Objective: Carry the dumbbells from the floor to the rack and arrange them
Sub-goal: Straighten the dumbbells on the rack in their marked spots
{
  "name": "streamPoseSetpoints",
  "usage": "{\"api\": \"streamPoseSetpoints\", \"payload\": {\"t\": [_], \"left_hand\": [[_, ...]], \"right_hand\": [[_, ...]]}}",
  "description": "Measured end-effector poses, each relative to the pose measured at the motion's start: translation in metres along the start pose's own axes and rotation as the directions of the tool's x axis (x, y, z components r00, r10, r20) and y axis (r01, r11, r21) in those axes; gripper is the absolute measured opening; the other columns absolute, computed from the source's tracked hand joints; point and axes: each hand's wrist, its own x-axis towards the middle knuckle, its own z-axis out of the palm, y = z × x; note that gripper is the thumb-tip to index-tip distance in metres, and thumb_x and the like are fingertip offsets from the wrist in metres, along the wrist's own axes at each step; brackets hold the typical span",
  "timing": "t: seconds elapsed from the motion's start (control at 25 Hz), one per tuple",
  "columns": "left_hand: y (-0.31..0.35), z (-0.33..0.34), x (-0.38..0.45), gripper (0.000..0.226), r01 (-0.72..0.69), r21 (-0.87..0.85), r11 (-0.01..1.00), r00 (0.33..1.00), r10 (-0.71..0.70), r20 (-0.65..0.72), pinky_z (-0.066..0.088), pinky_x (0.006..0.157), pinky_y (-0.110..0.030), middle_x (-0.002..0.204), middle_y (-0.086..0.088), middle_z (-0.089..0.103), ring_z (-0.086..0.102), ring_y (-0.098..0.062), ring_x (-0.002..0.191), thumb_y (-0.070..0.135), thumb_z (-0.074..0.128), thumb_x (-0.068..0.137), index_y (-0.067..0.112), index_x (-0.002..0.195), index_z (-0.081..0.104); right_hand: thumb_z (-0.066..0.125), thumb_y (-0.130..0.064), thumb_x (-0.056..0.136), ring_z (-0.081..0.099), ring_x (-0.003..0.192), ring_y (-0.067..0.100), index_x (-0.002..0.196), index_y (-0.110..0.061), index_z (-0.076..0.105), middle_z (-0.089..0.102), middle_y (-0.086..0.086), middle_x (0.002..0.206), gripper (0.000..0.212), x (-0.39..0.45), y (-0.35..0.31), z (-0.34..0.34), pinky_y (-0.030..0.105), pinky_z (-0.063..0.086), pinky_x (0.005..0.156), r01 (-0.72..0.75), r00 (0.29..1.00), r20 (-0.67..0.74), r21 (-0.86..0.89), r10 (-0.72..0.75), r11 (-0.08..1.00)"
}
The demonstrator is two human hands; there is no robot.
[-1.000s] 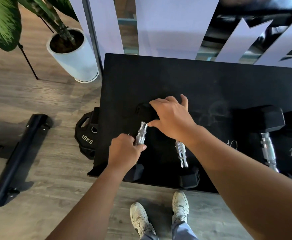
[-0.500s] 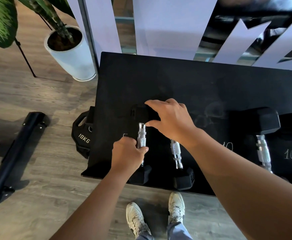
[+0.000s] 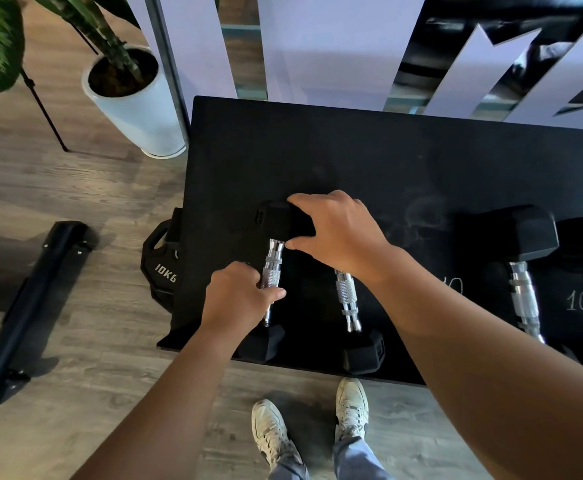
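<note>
You have the small dumbbell point(image 3: 273, 268) lying on the black rack top point(image 3: 317, 150), left of centre in the frame, its chrome handle pointing toward you and its near head at the front edge. Your left hand point(image 3: 238, 299) is curled round the lower part of that handle, thumb across the front. Your right hand point(image 3: 335, 233) holds the far rubber head, fingers spread over the top and thumb pinching from below.

This looks like the arranging step: the weight is already up on the rack, and you are squaring it beside its twin dumbbell point(image 3: 349, 303), which lies just to the right, partly under your right wrist. Next, you would probably line up the two near heads, then let go with both hands.

Further right sit two larger dumbbells point(image 3: 525, 265) beside chalked "10" marks. At the left of the frame, a 10KG weight plate point(image 3: 160, 265) leans against the rack, a black bar-like piece point(image 3: 30, 306) lies on the wooden floor, and a potted plant point(image 3: 134, 109) stands in the upper left.
</note>
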Motion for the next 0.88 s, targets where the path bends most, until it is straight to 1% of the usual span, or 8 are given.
{"api": "streamPoseSetpoints", "payload": {"t": [0.12, 0.16, 0.24, 0.36, 0.44, 0.6, 0.72, 0.88], "left_hand": [[0.014, 0.010, -0.028, 0.031, -0.177, 0.186, 0.966, 0.940, 0.222, -0.258, 0.040, 0.059, -0.029, 0.079, -0.001, 0.061, 0.055, -0.017, 0.066, 0.038, 0.080, 0.085, 0.013, 0.078, 0.063], [0.021, 0.018, -0.039, 0.028, -0.253, 0.221, 0.942, 0.915, 0.307, -0.262, 0.043, 0.061, -0.031, 0.081, -0.002, 0.062, 0.058, -0.020, 0.071, 0.040, 0.076, 0.087, 0.015, 0.081, 0.065], [0.039, 0.038, -0.050, 0.042, -0.288, 0.229, 0.930, 0.947, 0.311, -0.075, 0.042, 0.056, -0.031, 0.068, 0.001, 0.056, 0.057, -0.022, 0.064, 0.052, 0.067, 0.091, 0.019, 0.068, 0.053], [0.059, 0.072, -0.044, 0.055, -0.105, 0.086, 0.991, 0.985, 0.092, 0.144, 0.034, 0.046, -0.026, 0.056, 0.004, 0.049, 0.049, -0.016, 0.051, 0.062, 0.072, 0.083, 0.019, 0.062, 0.044], [0.065, 0.084, -0.036, 0.053, -0.012, -0.017, 1.000, 0.984, 0.015, 0.178, 0.034, 0.043, -0.023, 0.055, 0.004, 0.052, 0.051, -0.014, 0.049, 0.056, 0.079, 0.078, 0.018, 0.060, 0.047], [0.067, 0.086, -0.034, 0.050, 0.008, -0.085, 0.996, 0.983, 0.007, 0.181, 0.028, 0.035, -0.014, 0.036, 0.008, 0.042, 0.042, -0.006, 0.031, 0.034, 0.081, 0.078, 0.017, 0.047, 0.045], [0.059, 0.077, -0.032, 0.049, -0.033, -0.021, 0.999, 0.988, 0.035, 0.148, 0.022, 0.031, -0.011, 0.031, 0.007, 0.036, 0.039, -0.008, 0.027, 0.030, 0.079, 0.077, 0.016, 0.047, 0.042], [0.045, 0.054, -0.025, 0.043, -0.099, 0.196, 0.976, 0.990, 0.078, 0.113, 0.024, 0.038, -0.015, 0.052, 0.006, 0.047, 0.042, -0.005, 0.044, 0.035, 0.075, 0.082, 0.017, 0.061, 0.043]], "right_hand": [[0.079, -0.045, 0.086, 0.051, 0.132, 0.018, 0.146, -0.026, 0.054, 0.063, -0.007, 0.137, 0.068, -0.013, 0.017, -0.012, 0.032, 0.044, 0.105, -0.063, 0.995, -0.060, 0.207, 0.077, 0.976], [0.080, -0.044, 0.085, 0.051, 0.132, 0.014, 0.144, -0.026, 0.057, 0.063, -0.008, 0.139, 0.066, -0.020, 0.027, -0.016, 0.025, 0.041, 0.104, -0.085, 0.992, -0.066, 0.240, 0.104, 0.967], [0.084, -0.040, 0.081, 0.053, 0.129, 0.008, 0.142, -0.029, 0.058, 0.062, -0.014, 0.138, 0.067, -0.032, 0.043, -0.021, 0.016, 0.038, 0.099, -0.096, 0.994, -0.022, 0.246, 0.105, 0.964], [0.086, -0.029, 0.080, 0.054, 0.123, 0.002, 0.144, -0.032, 0.054, 0.059, -0.020, 0.138, 0.072, -0.039, 0.052, -0.019, 0.006, 0.037, 0.091, -0.088, 0.996, 0.035, 0.275, 0.081, 0.957], [0.085, -0.023, 0.083, 0.058, 0.117, 0.005, 0.144, -0.030, 0.055, 0.061, -0.018, 0.136, 0.069, -0.040, 0.053, -0.015, 0.015, 0.046, 0.093, -0.083, 0.996, 0.017, 0.314, 0.082, 0.946], [0.085, -0.020, 0.082, 0.064, 0.097, 0.010, 0.137, -0.030, 0.059, 0.065, -0.019, 0.118, 0.062, -0.040, 0.051, -0.014, 0.036, 0.056, 0.091, -0.069, 0.997, -0.008, 0.352, 0.076, 0.933], [0.085, -0.025, 0.082, 0.065, 0.089, 0.010, 0.132, -0.030, 0.060, 0.067, -0.016, 0.107, 0.056, -0.037, 0.050, -0.012, 0.037, 0.058, 0.085, -0.073, 0.996, -0.022, 0.341, 0.085, 0.937], [0.086, -0.031, 0.081, 0.062, 0.083, 0.004, 0.127, -0.028, 0.061, 0.064, -0.017, 0.099, 0.053, -0.041, 0.042, 0.004, 0.026, 0.057, 0.077, -0.081, 0.982, -0.131, 0.348, 0.134, 0.934]]}}
